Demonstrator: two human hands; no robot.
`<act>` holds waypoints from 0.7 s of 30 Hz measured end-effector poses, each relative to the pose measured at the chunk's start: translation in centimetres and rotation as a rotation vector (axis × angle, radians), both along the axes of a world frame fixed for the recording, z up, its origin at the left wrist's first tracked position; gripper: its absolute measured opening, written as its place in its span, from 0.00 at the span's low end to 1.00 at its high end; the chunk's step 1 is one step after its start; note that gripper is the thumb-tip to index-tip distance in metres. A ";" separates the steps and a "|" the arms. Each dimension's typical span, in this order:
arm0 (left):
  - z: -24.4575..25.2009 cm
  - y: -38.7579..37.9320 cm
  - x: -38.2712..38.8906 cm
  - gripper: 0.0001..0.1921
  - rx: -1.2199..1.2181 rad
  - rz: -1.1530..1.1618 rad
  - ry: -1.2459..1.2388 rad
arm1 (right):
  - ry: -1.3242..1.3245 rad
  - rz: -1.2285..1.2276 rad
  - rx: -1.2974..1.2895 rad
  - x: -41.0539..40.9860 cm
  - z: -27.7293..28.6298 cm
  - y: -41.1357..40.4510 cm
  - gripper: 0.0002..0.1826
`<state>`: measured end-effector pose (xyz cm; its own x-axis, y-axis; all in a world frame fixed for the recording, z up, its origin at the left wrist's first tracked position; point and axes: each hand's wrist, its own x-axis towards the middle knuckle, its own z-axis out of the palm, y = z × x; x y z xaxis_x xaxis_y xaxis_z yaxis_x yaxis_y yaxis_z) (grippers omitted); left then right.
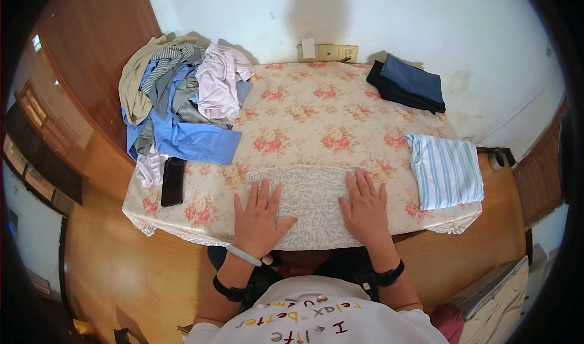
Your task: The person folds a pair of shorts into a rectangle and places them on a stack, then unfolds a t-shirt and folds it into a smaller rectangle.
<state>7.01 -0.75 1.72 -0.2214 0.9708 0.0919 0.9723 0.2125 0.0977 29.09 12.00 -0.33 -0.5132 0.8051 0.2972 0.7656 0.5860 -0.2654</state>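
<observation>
A folded whitish cloth with a grey lettering print [310,207] lies flat at the near edge of the table, directly before me. My left hand [260,218] rests palm down on its left side, fingers spread. On the right side, my right hand [367,205] presses flat in the same way, its outer fingers near the cloth's edge. Neither hand grips anything. Part of the cloth is covered by my hands, and its near edge reaches the table's front edge.
A loose heap of clothes [178,97] fills the table's [292,129] back left, with a black phone [173,182] nearer me. At right lie a folded blue-and-white striped garment [447,171] and, behind it, folded dark blue [413,77] and black [388,92] garments. Sockets [328,52] line the wall.
</observation>
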 end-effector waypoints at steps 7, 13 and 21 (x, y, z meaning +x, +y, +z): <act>-1.4 -1.0 0.2 0.40 0.122 -0.026 -0.014 | -0.025 -0.003 0.060 -0.5 0.3 -0.5 0.33; -1.7 -0.9 0.2 0.36 0.167 -0.022 -0.019 | 0.013 0.235 0.096 -5.0 1.3 -4.5 0.34; -1.6 -1.1 0.3 0.31 0.193 -0.026 -0.049 | 0.023 0.372 0.088 -4.2 0.5 -4.4 0.35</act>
